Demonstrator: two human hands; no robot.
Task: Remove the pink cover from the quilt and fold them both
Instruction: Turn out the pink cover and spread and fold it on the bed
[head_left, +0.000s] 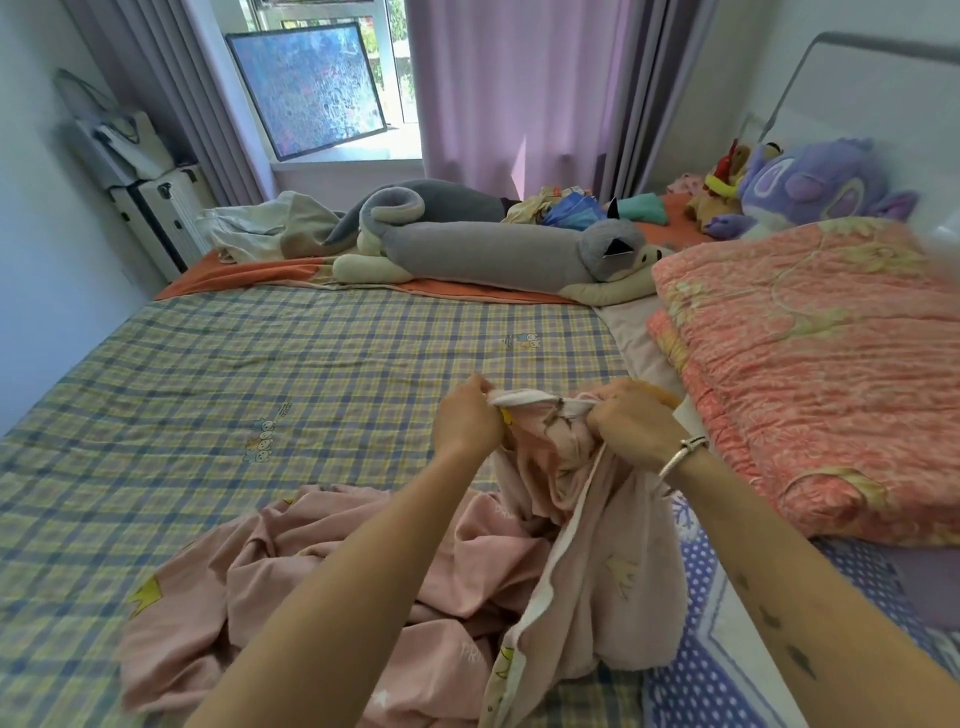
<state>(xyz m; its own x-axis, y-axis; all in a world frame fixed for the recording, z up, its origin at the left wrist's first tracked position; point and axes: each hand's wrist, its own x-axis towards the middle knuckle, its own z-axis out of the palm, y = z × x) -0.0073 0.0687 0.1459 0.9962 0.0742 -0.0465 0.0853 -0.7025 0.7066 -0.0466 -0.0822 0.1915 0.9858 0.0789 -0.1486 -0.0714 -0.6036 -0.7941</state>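
Fingers: left hand (467, 423) and right hand (636, 421) are both curled tight, pinching the pink cover's (249, 571) raised hem between them.
Plaid quilt (260, 358): spread flat, with open room left and ahead.
Cover: the rest is heaped under the wrists, near edge cut off.
Coral bedspread (810, 395): folded, just right of the hands.
Fingertips: buried in cloth.

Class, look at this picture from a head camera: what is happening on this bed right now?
A person is handling a pink cover. The left hand and right hand each pinch its bunched top edge, held up above the plaid bedsheet, while the rest of it lies crumpled below. The cover is not yet folded. A coral floral quilt lies folded at the bed's right side. A long grey cat plush lies at the far side.
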